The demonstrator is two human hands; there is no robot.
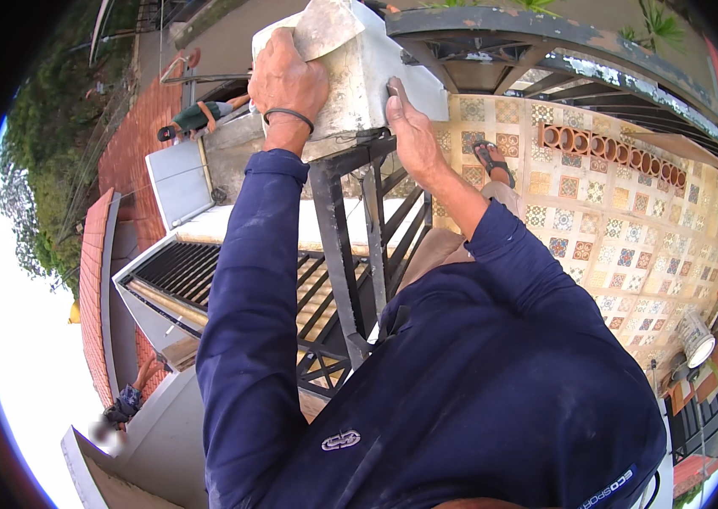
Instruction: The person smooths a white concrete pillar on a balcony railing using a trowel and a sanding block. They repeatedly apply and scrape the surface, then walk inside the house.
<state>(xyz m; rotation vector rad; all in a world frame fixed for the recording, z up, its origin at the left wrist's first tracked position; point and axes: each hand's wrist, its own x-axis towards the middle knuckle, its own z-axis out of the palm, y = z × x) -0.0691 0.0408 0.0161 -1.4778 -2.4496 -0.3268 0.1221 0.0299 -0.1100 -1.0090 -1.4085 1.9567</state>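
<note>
My left hand [289, 81] is closed with curled knuckles at the top of a white painted pillar [355, 93]. From its grip sticks out a thin pale sheet [329, 27], stiff-looking and worn, lying against the pillar; whether it is sandpaper or a scraper blade I cannot tell. A dark band circles that wrist. My right hand [415, 136] rests at the pillar's near right edge, thumb and forefinger stretched along it, the other fingers mostly hidden. The forefinger's tip looks dark.
A black metal railing [338, 246] runs below the pillar beside my body; another peeling railing [537, 34] curves away right. My sandalled foot [493, 161] stands on patterned tiles [563, 246]. Terracotta blocks [614, 153] and a white bucket [695, 339] are there. Two people [198, 119] appear at left.
</note>
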